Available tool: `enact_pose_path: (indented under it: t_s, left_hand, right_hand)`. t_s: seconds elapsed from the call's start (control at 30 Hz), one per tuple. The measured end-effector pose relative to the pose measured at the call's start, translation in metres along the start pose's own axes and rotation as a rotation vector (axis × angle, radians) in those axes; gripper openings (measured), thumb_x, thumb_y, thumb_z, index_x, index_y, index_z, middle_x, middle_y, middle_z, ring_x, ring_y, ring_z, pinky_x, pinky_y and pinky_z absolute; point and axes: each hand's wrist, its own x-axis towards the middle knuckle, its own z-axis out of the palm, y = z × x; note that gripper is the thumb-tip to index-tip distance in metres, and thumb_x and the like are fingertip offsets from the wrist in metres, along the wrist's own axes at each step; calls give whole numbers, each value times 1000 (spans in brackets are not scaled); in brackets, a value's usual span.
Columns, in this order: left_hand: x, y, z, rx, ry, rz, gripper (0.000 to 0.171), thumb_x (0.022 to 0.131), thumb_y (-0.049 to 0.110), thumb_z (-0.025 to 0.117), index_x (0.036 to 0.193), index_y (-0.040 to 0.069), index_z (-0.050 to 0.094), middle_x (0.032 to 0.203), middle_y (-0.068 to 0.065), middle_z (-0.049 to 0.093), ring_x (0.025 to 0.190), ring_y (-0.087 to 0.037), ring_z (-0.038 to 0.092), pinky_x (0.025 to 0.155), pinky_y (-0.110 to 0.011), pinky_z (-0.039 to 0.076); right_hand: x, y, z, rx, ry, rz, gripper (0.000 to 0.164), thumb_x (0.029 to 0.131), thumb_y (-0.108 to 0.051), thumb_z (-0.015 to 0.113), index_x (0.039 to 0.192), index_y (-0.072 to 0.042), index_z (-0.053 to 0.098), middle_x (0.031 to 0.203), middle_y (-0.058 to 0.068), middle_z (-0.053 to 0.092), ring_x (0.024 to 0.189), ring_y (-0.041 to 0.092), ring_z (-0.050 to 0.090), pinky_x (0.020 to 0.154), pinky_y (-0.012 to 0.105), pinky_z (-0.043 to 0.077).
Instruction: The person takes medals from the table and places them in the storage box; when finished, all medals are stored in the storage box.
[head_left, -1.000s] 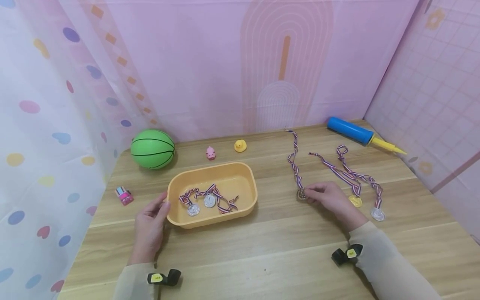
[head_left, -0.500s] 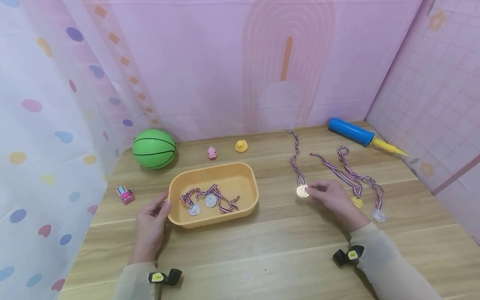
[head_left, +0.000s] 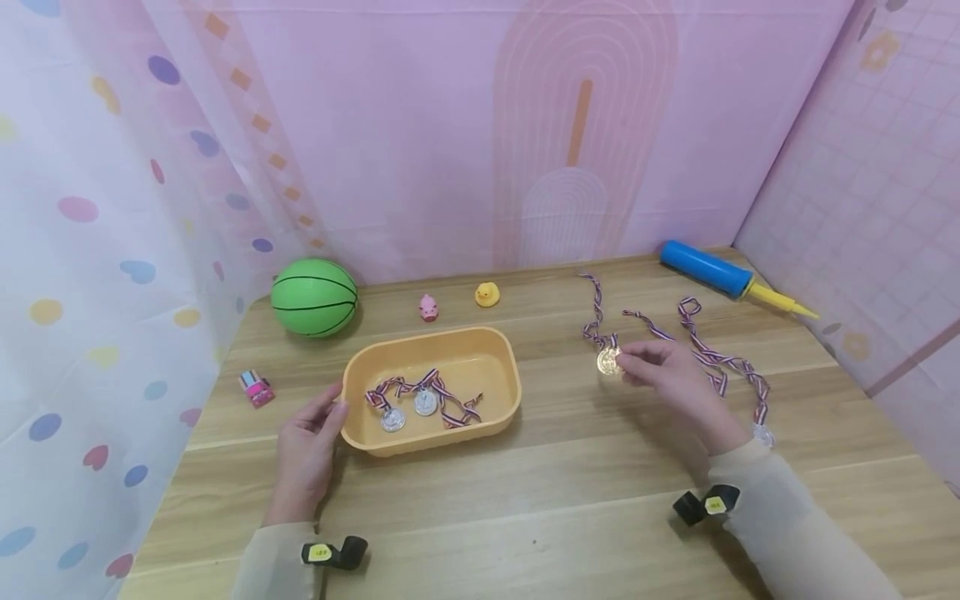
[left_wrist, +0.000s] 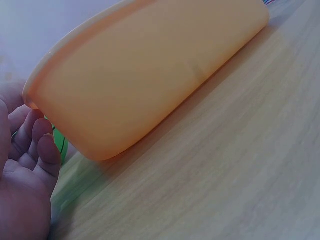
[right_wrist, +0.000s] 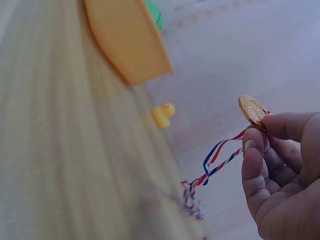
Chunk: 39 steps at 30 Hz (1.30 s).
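- At 9 o'clock on orange tray (head_left: 450,352): left hand (head_left: 304,446) pinching it
- 3 o'clock of tray: right hand (head_left: 671,380) pinching gold medal (head_left: 607,361)
- Two silver medals (head_left: 425,403) inside tray

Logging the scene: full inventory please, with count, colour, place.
table: one, brown, centre
tub: one, orange, left of centre
gold medal: one visible, gold, right of tub
silver medals: three visible, silver, two in tub, one far right
striped ribbons: several, tricolour, in tub and right side
toy basketball: one, green, back left
toy pig: one, pink, behind tub
rubber duck: one, yellow, beside toy pig
likely toy car: one, pink, left of tub
hand pump: one, blue and yellow, back right
patterned cloths: count unclear, pink and white, around table
wrist cameras: two, black, on wrists
sleeves: two, beige, near side
left grip: one, at tub's left end
right grip: one, pinching gold medal
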Motion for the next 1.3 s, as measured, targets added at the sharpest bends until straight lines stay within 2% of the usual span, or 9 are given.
enact_pose_path:
  t_s: [0.23, 0.5, 0.7, 0.87, 1.03, 1.13, 1.23, 1.3]
  left_hand:
    - [1, -1, 1, -19, 6, -2, 44, 91, 21, 67, 131, 6, 57, 102, -1, 61, 94, -10, 57, 78, -14, 52]
    - [0, -2, 1, -38, 3, -2, 43, 92, 20, 67, 131, 6, 57, 103, -3, 61, 94, -9, 57, 79, -14, 52]
    - [1, -3, 2, -86, 15, 32, 41, 91, 15, 67, 128, 1, 58, 96, -2, 64, 87, -8, 59, 74, -15, 53]
    - [1, -3, 2, -111, 23, 44, 40, 91, 12, 67, 127, -1, 58, 92, -1, 64, 84, -7, 59, 71, -15, 53]
    - [2, -3, 2, -120, 28, 37, 40, 90, 13, 68, 127, -1, 58, 91, 1, 64, 83, -7, 59, 69, -14, 52]
    - [2, -3, 2, -112, 26, 30, 41, 90, 14, 68, 127, 0, 58, 91, 1, 64, 84, -7, 58, 70, -14, 53]
    - [2, -3, 2, -112, 26, 30, 41, 90, 15, 68, 127, 0, 59, 91, 1, 64, 84, -8, 58, 70, -14, 52]
    - [1, -3, 2, -117, 25, 30, 41, 90, 14, 69, 127, -1, 59, 90, 1, 64, 83, -8, 58, 69, -14, 52]
  right_hand:
    - [-6, -27, 5, 54, -15, -41, 37, 92, -18, 67, 115, 10, 61, 96, 2, 69, 80, 13, 66, 77, 27, 56]
    - [-9, -52, 21, 67, -93, -49, 35, 92, -20, 67, 114, 6, 63, 99, 11, 69, 81, 16, 66, 78, 29, 55]
    - [-10, -71, 33, 82, -160, -106, 30, 91, -22, 68, 111, 1, 66, 98, 7, 68, 85, 22, 66, 80, 34, 55]
    - [-10, -87, 42, 83, -180, -137, 29, 90, -23, 69, 110, -1, 68, 99, 8, 70, 90, 27, 67, 83, 35, 54]
    - [-7, -102, 53, 101, -211, -140, 28, 90, -18, 69, 111, 0, 67, 99, 9, 70, 87, 23, 67, 82, 39, 56]
    - [-4, -110, 61, 129, -239, -130, 27, 90, -14, 69, 112, 2, 66, 99, 9, 69, 89, 28, 67, 83, 40, 55]
    - [-1, -116, 69, 136, -258, -135, 26, 90, -13, 68, 111, 3, 66, 98, 9, 69, 90, 33, 65, 81, 36, 56]
    - [2, -121, 74, 141, -273, -140, 25, 90, -12, 68, 110, 3, 66, 97, 9, 69, 89, 32, 65, 79, 33, 56]
